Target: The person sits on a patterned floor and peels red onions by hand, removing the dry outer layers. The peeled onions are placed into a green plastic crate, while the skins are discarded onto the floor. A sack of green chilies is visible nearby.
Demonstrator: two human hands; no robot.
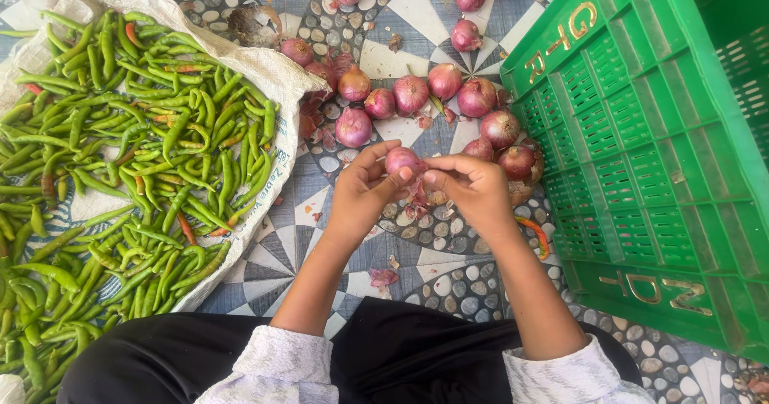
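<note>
At frame centre, left hand (364,186) and right hand (473,186) both pinch 1 red onion (403,160) between fingertips above patterned floor (416,252), green crate (657,156) at right, green chillies (120,156) at left.

Patterned tile floor (448,256) of grey, blue and white triangles with pebble insets under even daylight; white sack cloth (268,68) heaped with green chillies (136,148) left of the grip; green slatted plastic crate (641,156) right of it.
</note>
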